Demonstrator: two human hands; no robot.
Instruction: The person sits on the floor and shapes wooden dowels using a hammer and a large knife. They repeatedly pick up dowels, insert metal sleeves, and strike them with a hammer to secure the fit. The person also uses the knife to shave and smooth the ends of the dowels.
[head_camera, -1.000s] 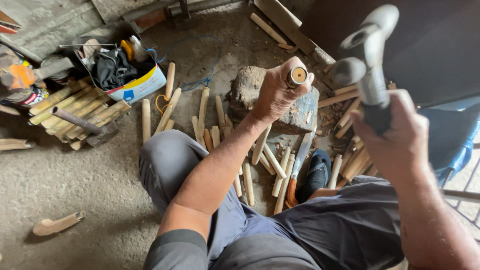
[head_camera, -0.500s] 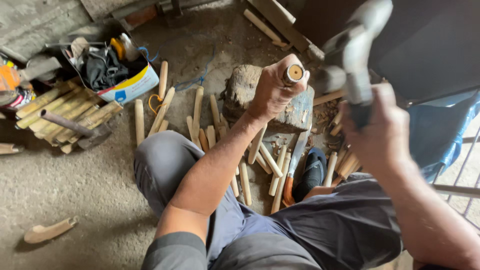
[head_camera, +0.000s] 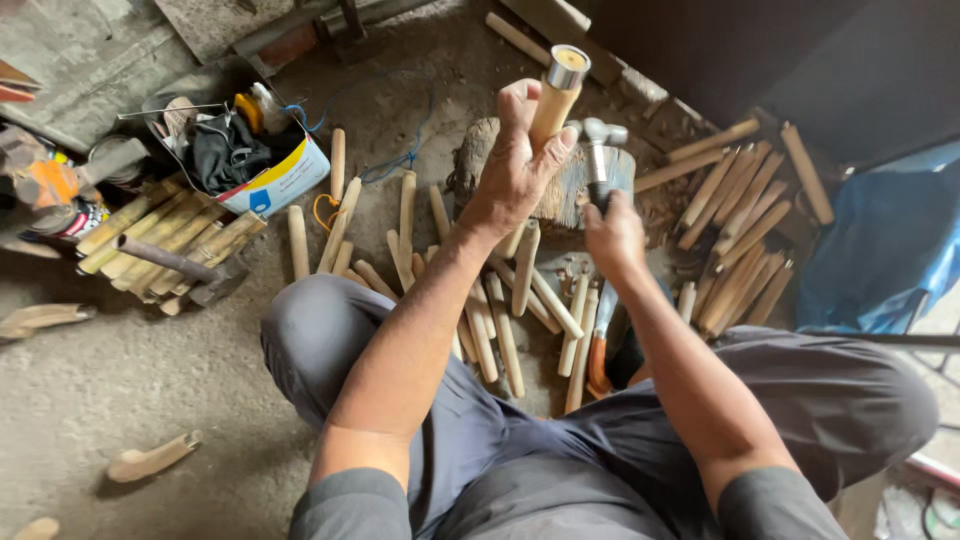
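Two hands work above a worn wooden chopping block (head_camera: 560, 195) that stands on the dirt floor (head_camera: 120, 390). The left hand (head_camera: 518, 172) is wrapped tight around a pale round wooden handle with a metal ferrule at its top (head_camera: 556, 95), holding it nearly upright, raised above the block with the ferrule end uppermost. The right hand (head_camera: 614, 232) sits lower and just to the right, closed around the shaft of a small metal hammer (head_camera: 598, 150), whose head lies just beside the lower part of the wooden handle, over the block. Between the person's knees and the block, many similar pale wooden sticks (head_camera: 520, 310) lie scattered on the floor. More sticks are piled at the right (head_camera: 740, 230), next to a blue plastic sheet (head_camera: 880, 250). At the left stands an open cardboard box of odds and ends (head_camera: 250, 160), with another stack of sticks (head_camera: 160, 240) near it.
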